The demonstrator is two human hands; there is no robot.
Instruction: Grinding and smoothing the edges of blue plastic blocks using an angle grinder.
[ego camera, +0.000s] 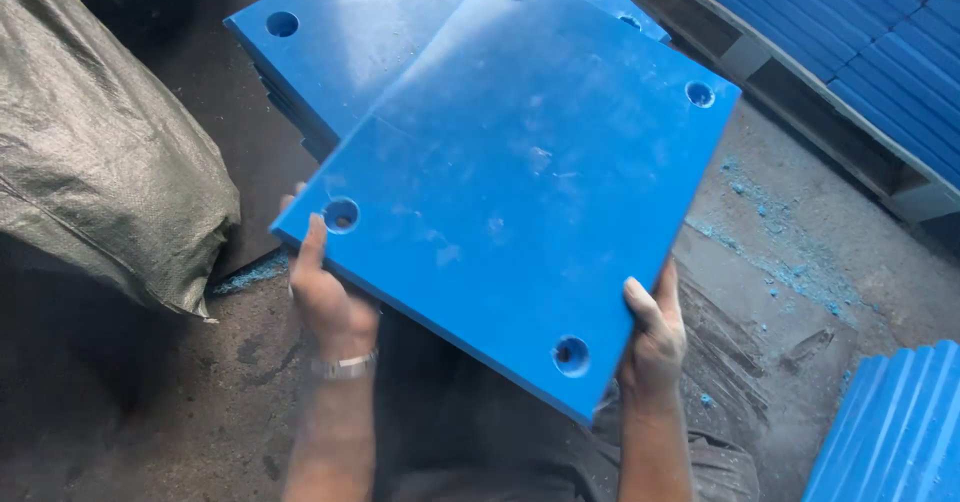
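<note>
I hold a blue plastic plate (520,177) in both hands, lifted over the dusty floor (780,292) and tilted so its broad face looks up at me. It is a flat rectangle with a round hole near each corner. Its long axis runs from about 7 o'clock near me up to about 1 o'clock, away from me, and the far short edge points that way.

My left hand (330,297) is clamped on the near left corner, thumb laid on the top face just beside the hole there, fingers hidden beneath. A metal watch band (343,366) sits on that wrist. My right hand (655,337) is closed on the near right edge at about 5 o'clock of the plate, thumb over the rim, just beside the lowest hole.

Behind the plate, toward 11 o'clock, lies a stack of like blue plates (330,52), partly covered by the one I hold. At 9 o'clock is a grey woven sack (100,152). At 2 o'clock blue sheets (860,32) rest on a pallet, and at 4 o'clock are more blue sheet edges (900,432). Blue shavings (780,262) are scattered on the floor at 3 o'clock.
</note>
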